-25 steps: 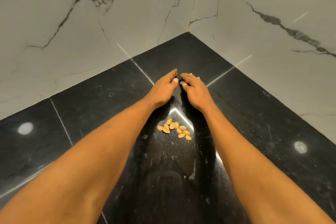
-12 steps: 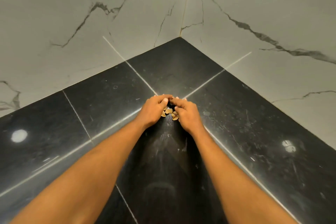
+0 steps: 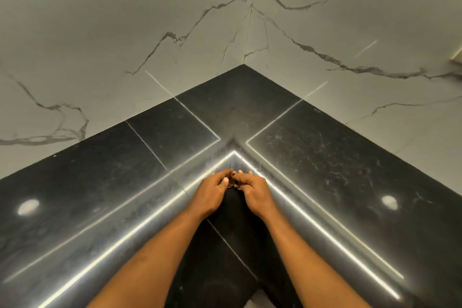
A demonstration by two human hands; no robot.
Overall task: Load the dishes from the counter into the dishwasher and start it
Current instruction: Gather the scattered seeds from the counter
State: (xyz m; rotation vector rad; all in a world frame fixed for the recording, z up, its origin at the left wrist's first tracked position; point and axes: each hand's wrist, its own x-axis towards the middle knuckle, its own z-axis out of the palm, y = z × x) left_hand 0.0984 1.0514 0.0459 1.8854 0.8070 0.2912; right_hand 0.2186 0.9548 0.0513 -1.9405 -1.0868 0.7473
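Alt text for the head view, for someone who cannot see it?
A person's left hand and right hand meet, fingers curled, on a glossy black counter where two white veined marble walls form a corner. Whether they hold anything is hidden.

Left hand and right hand curl together.

Two pale walls with dark marble veining meet in a corner above a glossy black stone desk. Thin seams cross it, and it reflects round light spots and bright strips.
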